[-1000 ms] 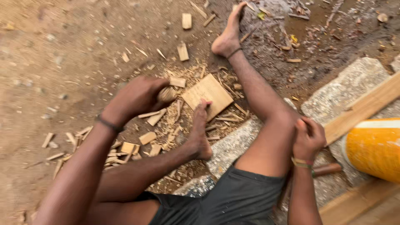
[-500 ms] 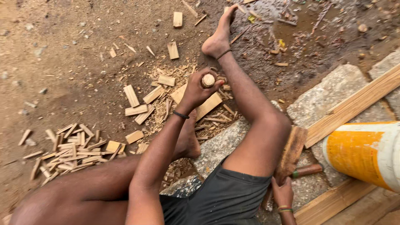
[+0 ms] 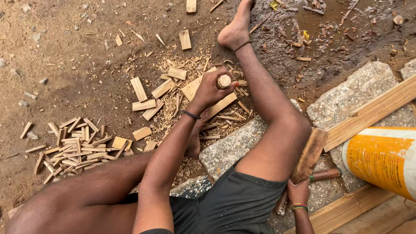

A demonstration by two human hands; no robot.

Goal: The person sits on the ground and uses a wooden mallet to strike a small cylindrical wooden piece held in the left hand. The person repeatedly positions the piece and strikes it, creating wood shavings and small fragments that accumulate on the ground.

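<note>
Nearest the camera, at the lower right, the right hand [image 3: 298,193] is closed around the handle end of a flat brown wooden mallet [image 3: 308,155], which stands just beside the right thigh with its long axis rising up and slightly right, its head resting against the grey stone block [image 3: 234,145].

Farther out, past the bent knee, the left hand [image 3: 211,90] has its fingers [image 3: 229,88] wrapped tightly around a short pale round wooden peg [image 3: 224,81]. The peg stands near upright, its cut end facing up at the camera, directly over the flat light wooden board [image 3: 193,89] lying on the dirt floor [image 3: 65,52].

The mallet lies well apart from the peg, near and right of it, with the right leg between them.

Left of the board lies a heap of thin split wood strips [image 3: 76,145].
</note>
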